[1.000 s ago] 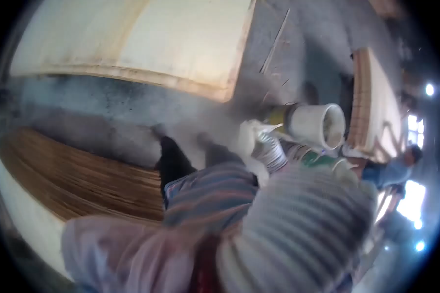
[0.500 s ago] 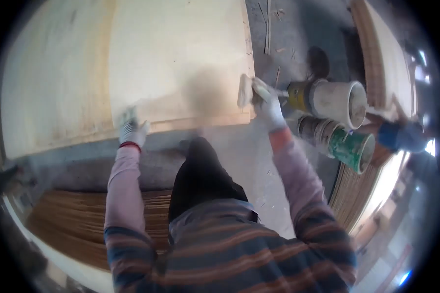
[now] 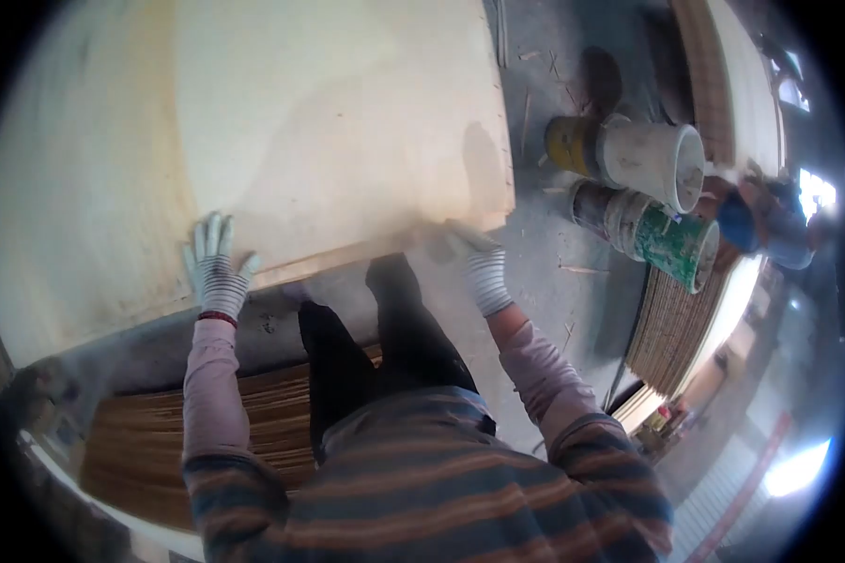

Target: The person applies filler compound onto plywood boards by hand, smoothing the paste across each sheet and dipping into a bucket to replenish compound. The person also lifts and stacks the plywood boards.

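Note:
My left hand [image 3: 218, 263], in a pale glove with a striped cuff, lies flat with fingers spread on the near edge of a large wooden sheet [image 3: 347, 150]. At the sheet's near right edge, my right hand [image 3: 482, 266] is gloved too, its fingers partly smeared by motion. A blurred, pale block-shaped hand tool [image 3: 432, 238] shows at those fingers, low over the sheet's surface. Its exact kind cannot be made out. The sheet is light-coloured, with a yellowish band toward the left.
Stacked dirty buckets [image 3: 655, 164], one pair ending in a green bucket [image 3: 681, 246], lie on their sides at right. Brown sheets [image 3: 197, 432] are piled behind me at left. Further stacks [image 3: 676, 338] stand at right, near another person [image 3: 765, 220]. Wood scraps litter the floor.
My right hand has moved left and toward me with the tool, from the right edge to the near edge. My left hand has shifted slightly left and lies flat.

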